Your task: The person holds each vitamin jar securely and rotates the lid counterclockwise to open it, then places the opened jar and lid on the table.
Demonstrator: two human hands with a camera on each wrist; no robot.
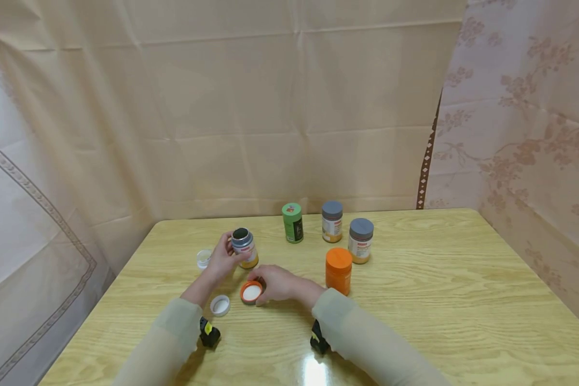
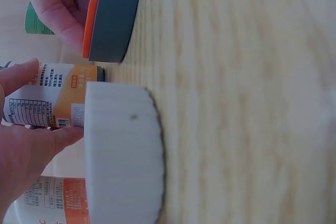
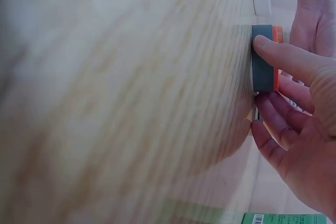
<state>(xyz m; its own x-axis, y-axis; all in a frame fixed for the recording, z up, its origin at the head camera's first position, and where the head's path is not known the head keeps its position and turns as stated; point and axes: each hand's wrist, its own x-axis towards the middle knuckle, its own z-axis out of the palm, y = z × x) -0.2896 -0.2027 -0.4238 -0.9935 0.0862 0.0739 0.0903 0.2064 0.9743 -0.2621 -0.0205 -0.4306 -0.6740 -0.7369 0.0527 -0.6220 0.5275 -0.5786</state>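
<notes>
My left hand (image 1: 222,260) grips an uncapped jar (image 1: 245,249) with a dark opening, a grey neck and a white and yellow label. In the left wrist view, the thumb and fingers lie on both sides of this jar (image 2: 47,93). To its right, my right hand (image 1: 277,283) pinches an upturned grey lid (image 1: 251,292) with an orange ring and white liner. The right wrist view shows the thumb against the side of the lid (image 3: 263,69), down at the tabletop. A white lid (image 1: 220,305) lies upturned near my left wrist.
An uncapped white jar (image 1: 203,259) stands left of my left hand, partly hidden. Behind are a green canister (image 1: 292,222) and two grey-capped jars (image 1: 332,221), (image 1: 361,240). An orange jar (image 1: 339,271) stands close behind my right forearm. A curtain (image 1: 289,107) hangs behind the table.
</notes>
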